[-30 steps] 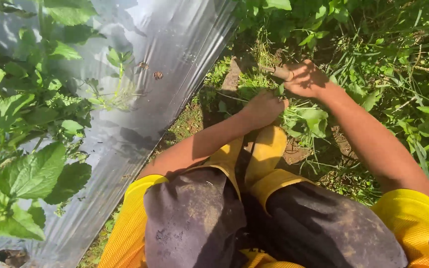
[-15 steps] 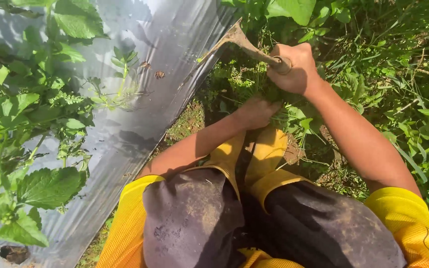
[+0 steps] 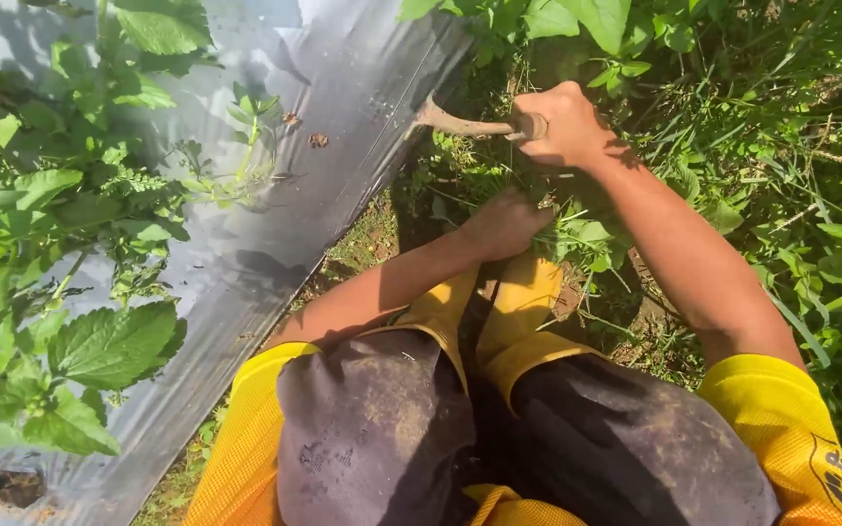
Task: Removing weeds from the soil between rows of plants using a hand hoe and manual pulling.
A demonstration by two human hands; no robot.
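Beside the silver plastic mulch sheet [image 3: 275,224], a clump of green weeds [image 3: 548,219] is clutched in the closed left hand [image 3: 504,222]. Right of the sheet's edge, a curved muddy hand sickle [image 3: 460,124] is gripped by the right hand [image 3: 567,122]; thick weeds are left uncut.

we see no packages, labels, signs or screens here.
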